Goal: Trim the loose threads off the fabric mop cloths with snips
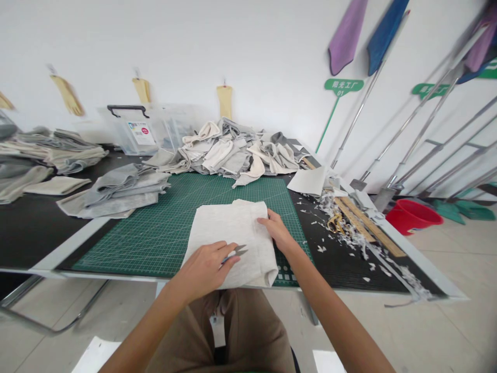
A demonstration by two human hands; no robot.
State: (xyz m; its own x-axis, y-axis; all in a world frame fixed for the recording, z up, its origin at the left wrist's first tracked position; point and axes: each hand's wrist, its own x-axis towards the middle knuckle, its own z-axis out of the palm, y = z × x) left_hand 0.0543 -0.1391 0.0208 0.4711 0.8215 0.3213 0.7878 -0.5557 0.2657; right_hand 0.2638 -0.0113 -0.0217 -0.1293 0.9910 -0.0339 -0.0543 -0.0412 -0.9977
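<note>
A folded white cloth (229, 223) lies on the green cutting mat (155, 238) near the table's front edge. Over its lower left part, my left hand (207, 264) is closed round small scissors (237, 250), whose two blades stand a little apart and point right. My right hand (275, 228) pinches the cloth's upper right edge, thumb on top and the other fingers partly hidden beyond the edge.
Behind the mat is a heap of grey and white cloths (229, 150). More cloths (116, 189) lie at the left, near a clear box (134, 132). Wooden rulers (368, 225), gold-handled scissors (336, 224) and scraps lie right. A red bucket (413, 216) stands beyond.
</note>
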